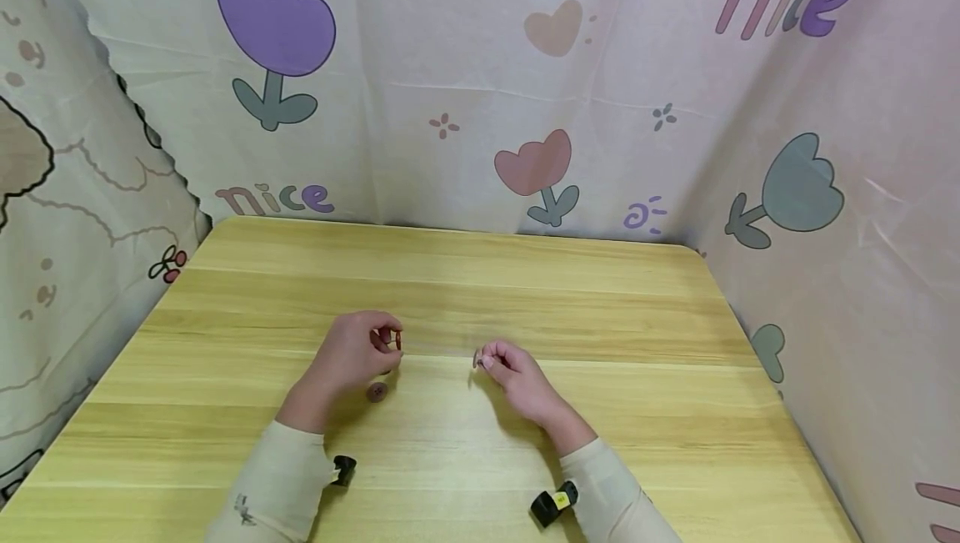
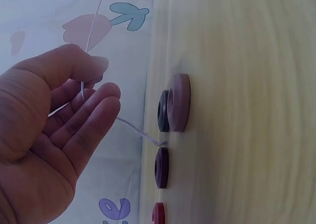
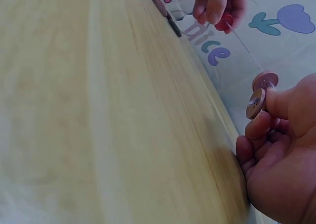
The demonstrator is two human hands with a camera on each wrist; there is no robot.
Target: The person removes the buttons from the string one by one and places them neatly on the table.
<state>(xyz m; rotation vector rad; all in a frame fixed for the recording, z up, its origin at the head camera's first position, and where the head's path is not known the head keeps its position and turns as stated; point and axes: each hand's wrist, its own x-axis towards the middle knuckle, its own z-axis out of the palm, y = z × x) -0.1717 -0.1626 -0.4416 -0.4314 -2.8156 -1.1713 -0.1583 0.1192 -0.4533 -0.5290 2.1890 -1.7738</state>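
Note:
My left hand [image 1: 352,351] pinches a thin pale string [image 2: 83,88], with a red button [image 3: 224,21] hanging on it by the fingers. From there the string runs taut to two brownish-pink buttons [image 3: 265,80] at my right hand [image 1: 528,389]. The right thumb and index finger pinch at these buttons; whether they also grip the string cannot be told. Below the left hand, a mauve button [image 1: 377,392] lies on the table. The left wrist view shows a dark green button [image 2: 163,110] beside it, and a dark purple button [image 2: 161,168]. A loose string end trails from the left fingers.
Another red button [image 2: 158,214] is partly in view at the lower edge of the left wrist view. The wooden table [image 1: 465,284] ends at a patterned curtain [image 1: 420,42] behind and at both sides. A black wrist device [image 1: 553,503] sits by the right sleeve.

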